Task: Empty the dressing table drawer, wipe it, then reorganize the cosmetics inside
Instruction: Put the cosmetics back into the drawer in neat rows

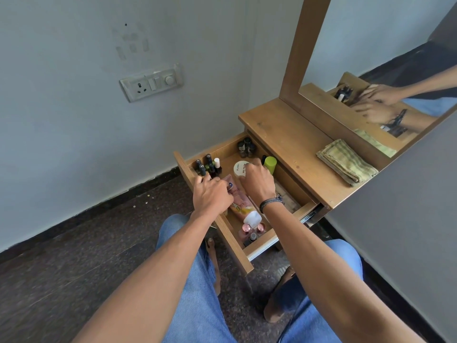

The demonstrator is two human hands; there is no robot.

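The wooden drawer (237,246) of the dressing table stands pulled out, full of cosmetics. My left hand (212,195) is curled over the front left part, above a pink tube (238,206) with a white cap; what it grips is hidden. My right hand (257,181) reaches into the middle and holds the round white jar (239,168). Dark nail polish bottles (206,165) stand in the far left corner, several dark bottles (246,147) at the back, a green container (270,164) to the right, and small pink-capped bottles (249,230) near the front.
A folded green checked cloth (346,163) lies on the dressing table top (291,142) below the mirror (385,70). A switch panel (150,82) is on the wall to the left. My knees in blue jeans are under the drawer, on a dark floor.
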